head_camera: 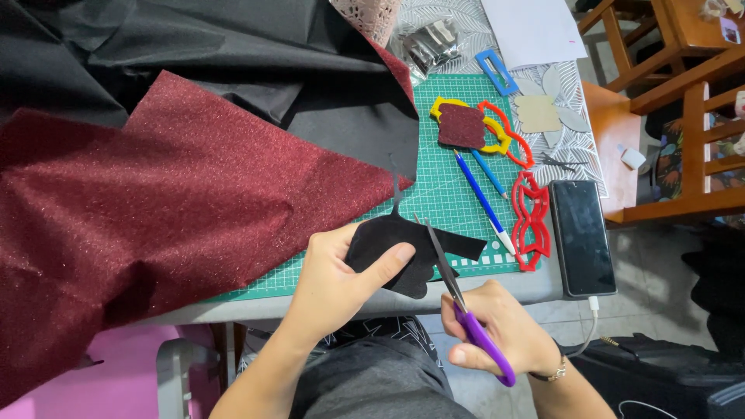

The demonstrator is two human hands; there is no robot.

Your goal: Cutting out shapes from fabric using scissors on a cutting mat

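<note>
We see a black fabric piece [388,248] pinched in our left hand [334,283], thumb on top, held just above the near edge of the surface [535,283]. Our right hand [504,330] is closed around the purple handles of scissors [454,291], whose blades lie against the fabric's right side. Beyond the hands lies a green cutting mat [442,194]. Left of our left hand spreads dark red glitter fabric [155,202]. Past our right hand lie red plastic templates [531,217], a blue pencil [481,198] and a black phone [582,237].
</note>
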